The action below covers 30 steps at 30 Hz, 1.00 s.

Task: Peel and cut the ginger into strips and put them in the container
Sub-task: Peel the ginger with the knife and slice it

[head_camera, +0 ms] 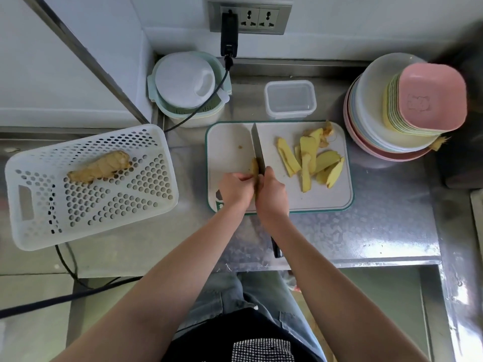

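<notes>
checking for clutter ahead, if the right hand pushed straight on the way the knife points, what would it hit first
Probably the clear container beyond the board's far edge; the right hand and knife point roughly there, though depth is unclear.

- I can read no words, brands or numbers anywhere in front of me.
- The nearest thing to a sign is a small embossed animal-face outline on the pink square plate (432, 99) topping the stack at the upper right; it has no letters.
- The black charger (229, 35) plugged in at the top centre carries a faint pale mark, too small and blurred for me to read.
- The cutting board (337, 197) shows a dark printed patch beside my left wrist, mostly hidden and illegible.
</notes>
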Each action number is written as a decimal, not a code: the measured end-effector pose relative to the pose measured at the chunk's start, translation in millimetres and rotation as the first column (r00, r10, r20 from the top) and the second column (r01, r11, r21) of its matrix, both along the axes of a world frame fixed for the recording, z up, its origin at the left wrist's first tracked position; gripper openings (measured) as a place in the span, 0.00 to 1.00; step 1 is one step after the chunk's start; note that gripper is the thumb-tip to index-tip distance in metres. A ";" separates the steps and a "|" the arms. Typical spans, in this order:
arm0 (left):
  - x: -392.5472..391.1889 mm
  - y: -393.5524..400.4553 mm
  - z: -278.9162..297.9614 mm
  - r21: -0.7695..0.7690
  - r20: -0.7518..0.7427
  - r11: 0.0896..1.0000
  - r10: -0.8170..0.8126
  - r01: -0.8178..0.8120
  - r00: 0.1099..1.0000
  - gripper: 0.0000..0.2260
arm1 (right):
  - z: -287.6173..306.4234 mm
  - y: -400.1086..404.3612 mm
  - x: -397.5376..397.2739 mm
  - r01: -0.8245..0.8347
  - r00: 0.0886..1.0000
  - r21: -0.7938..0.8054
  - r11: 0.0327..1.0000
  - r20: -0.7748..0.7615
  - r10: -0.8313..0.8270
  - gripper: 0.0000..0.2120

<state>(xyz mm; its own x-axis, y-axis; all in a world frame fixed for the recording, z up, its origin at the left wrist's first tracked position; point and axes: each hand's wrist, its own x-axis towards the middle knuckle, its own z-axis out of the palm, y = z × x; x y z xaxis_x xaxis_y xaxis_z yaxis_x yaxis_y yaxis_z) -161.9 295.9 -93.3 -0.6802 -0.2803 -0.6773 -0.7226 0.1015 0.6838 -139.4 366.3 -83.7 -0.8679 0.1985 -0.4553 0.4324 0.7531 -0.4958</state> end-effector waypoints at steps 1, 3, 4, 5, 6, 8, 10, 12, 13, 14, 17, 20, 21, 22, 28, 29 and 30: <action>0.6 0.4 1.1 -0.009 0.002 1.000 0.003 -0.003 1.000 0.07 | -0.9 3.0 4.8 0.000 1.000 0.009 1.000 0.002 0.000 0.06; 0.4 -0.5 3.0 -0.035 0.024 0.999 -0.002 0.003 1.000 0.05 | -2.5 14.8 20.3 0.007 1.000 0.030 1.000 0.006 -0.008 0.06; 0.1 -1.9 2.3 -0.033 0.026 0.999 0.002 -0.002 1.000 0.04 | -1.7 22.0 26.4 0.041 0.999 0.015 0.999 0.002 -0.041 0.06; -0.9 -3.0 2.5 -0.027 0.023 1.000 0.013 -0.013 1.000 0.03 | -0.4 29.2 28.2 0.091 0.996 -0.018 0.996 -0.015 -0.092 0.08; -1.8 -3.9 2.5 -0.020 0.023 1.000 0.022 -0.021 0.999 0.02 | 1.2 35.5 26.1 0.138 0.989 -0.060 0.989 -0.043 -0.141 0.09; -2.4 -5.3 1.6 -0.021 0.020 1.000 0.013 -0.013 1.000 0.04 | 6.6 43.3 17.1 0.174 0.977 -0.134 0.976 -0.099 -0.188 0.12; -2.5 -7.2 -1.9 -0.015 0.014 1.000 0.006 -0.006 1.000 0.09 | 14.4 42.6 11.6 0.152 0.976 -0.168 0.974 -0.132 -0.175 0.12; -3.6 -8.9 -3.3 0.008 0.020 1.000 0.013 -0.013 1.000 0.10 | 21.1 35.7 12.3 0.138 0.977 -0.174 0.975 -0.137 -0.162 0.13; -4.1 -9.9 -4.8 0.018 0.034 1.000 0.016 -0.016 0.999 0.11 | 22.6 31.7 13.2 0.143 0.977 -0.177 0.974 -0.133 -0.167 0.13; -4.7 -11.0 -4.6 0.030 0.048 0.999 0.017 -0.019 0.999 0.11 | 23.1 27.8 13.7 0.149 0.977 -0.180 0.972 -0.125 -0.173 0.13; -5.0 -13.5 -0.6 0.061 0.052 0.998 0.027 -0.030 0.998 0.13 | 18.7 20.4 16.7 0.151 0.982 -0.188 0.971 -0.082 -0.169 0.12; -2.9 -10.3 1.9 0.036 0.054 0.999 0.026 -0.028 0.998 0.10 | 15.0 18.5 22.1 0.145 0.983 -0.203 0.968 -0.078 -0.164 0.12; -2.1 -8.8 2.3 0.020 0.052 1.000 0.021 -0.023 0.998 0.09 | 14.6 18.2 23.2 0.141 0.983 -0.208 0.968 -0.082 -0.161 0.12; -1.7 -7.7 3.0 0.003 0.052 1.000 0.017 -0.017 0.999 0.08 | 14.0 18.1 23.7 0.137 0.984 -0.209 0.968 -0.084 -0.157 0.12; -3.2 -9.6 4.8 0.008 0.065 1.000 -0.021 0.021 0.998 0.08 | 9.9 15.2 22.8 0.071 0.996 -0.159 0.985 -0.045 -0.079 0.10; -2.8 -10.2 4.4 0.014 0.062 1.000 -0.029 0.028 0.998 0.08 | 9.9 15.1 22.0 0.070 0.996 -0.160 0.985 -0.036 -0.077 0.10; -2.2 -10.5 4.8 0.019 0.057 0.999 -0.035 0.034 0.998 0.08 | 10.2 15.2 21.1 0.067 0.997 -0.160 0.985 -0.030 -0.073 0.10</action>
<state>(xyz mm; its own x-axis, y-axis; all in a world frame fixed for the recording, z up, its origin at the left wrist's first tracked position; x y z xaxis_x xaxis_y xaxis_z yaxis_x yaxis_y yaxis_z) -164.1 285.4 -88.5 -0.6496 -0.2445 -0.7198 -0.7566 0.1154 0.6436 -118.3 381.6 -73.5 -0.8706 0.1866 -0.4552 0.4611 0.6320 -0.6229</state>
